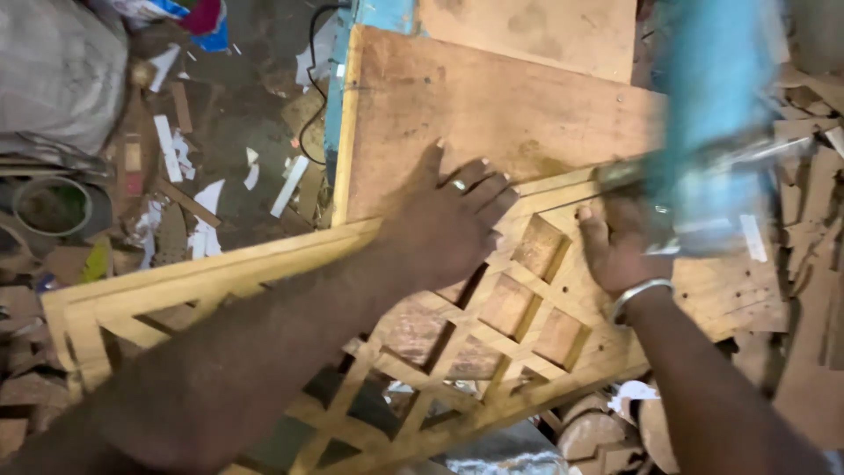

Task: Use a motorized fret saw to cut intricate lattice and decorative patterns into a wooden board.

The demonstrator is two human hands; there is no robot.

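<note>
Far to the left of both hands, a grey sack [53, 70] slumps on the floor, with a round tin [51, 207] just below it and pale offcuts [171, 145] scattered across the dirt between them and the bench.

The lattice [290, 308], a pale wooden frame with a diamond grid of slats, lies flat under both hands. Its long axis runs from lower left to upper right, the left end lying low near the tin and the right end rising under the right hand. Its top rail climbs at a slant towards the tool.

The left hand [453, 224] presses palm-down on the top rail, fingers spread wide and flat, fingertips reaching onto the board [492, 105] beyond. A ring [458, 185] sits on one finger. The left forearm crosses the lattice from the lower left.

The board, a brown plywood sheet with a pale edge strip, lies beyond the left hand and under the upper edge of the lattice, its near edge hidden beneath the rail.

The right hand [620, 251] grips a blue power tool [716, 132], blurred by motion, whose body stands up and away from the hand. The thumb sticks out to the left; the other fingers are hidden behind the tool. A metal bangle [640, 295] circles the wrist. The tool's working end, too smeared to make out, meets the rail just right of the left fingertips.

Right of the right hand, brown scrap [809, 229] piles up.
</note>
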